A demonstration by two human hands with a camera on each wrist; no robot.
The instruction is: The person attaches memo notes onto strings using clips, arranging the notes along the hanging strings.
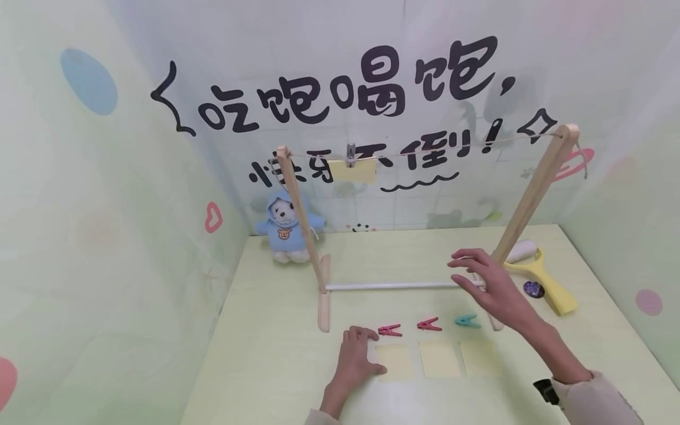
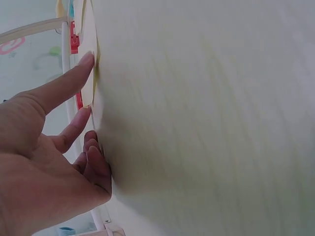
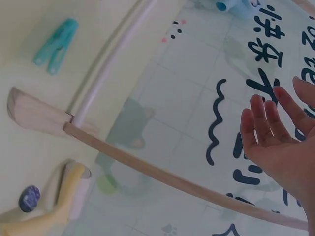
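Bare hands (image 1: 355,360), beige sleeves, black wrist strap (image 1: 546,391)

Left wrist view: table (image 2: 206,118) blurred; left hand (image 2: 44,162) cut off by left and bottom edges; red pegs (image 2: 74,43) mostly hidden behind the note (image 2: 88,73). Right wrist view: right hand (image 3: 280,142) cut off at right edge; roller (image 3: 54,206) cut off at bottom. Head view: both forearms leave the bottom edge.

Pegs (image 1: 429,324) behind notes (image 1: 438,359) — rack (image 1: 404,285) beyond
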